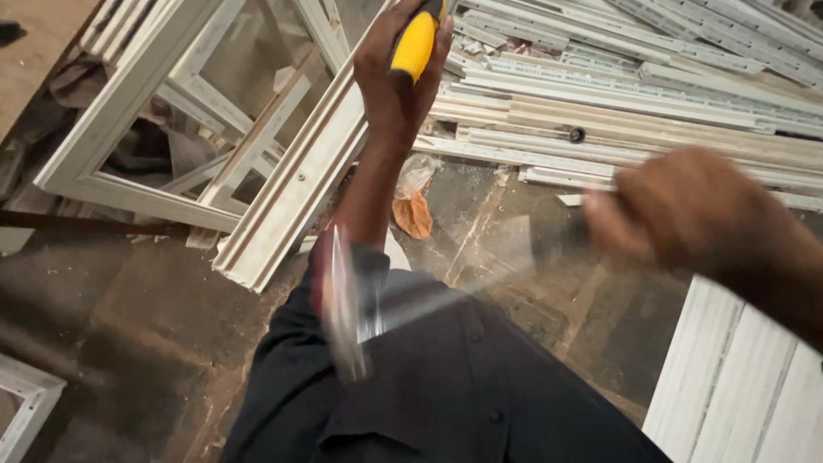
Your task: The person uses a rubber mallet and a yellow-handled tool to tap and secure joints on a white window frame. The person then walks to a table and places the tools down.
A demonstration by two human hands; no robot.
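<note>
My left hand is raised at top centre, shut on a tool with a yellow and black handle; the tool's tip is hidden behind the hand. It hovers over the long side of a white window frame lying on the floor. My right hand, blurred by motion, is at the right, shut on a hammer. The hammer's handle streaks leftward, and its blurred metal head is in front of my dark left sleeve.
Long white and cream profile strips are stacked across the top right. White panels lie at the bottom right. A crumpled orange scrap sits on the dirty floor, and another frame corner lies bottom left.
</note>
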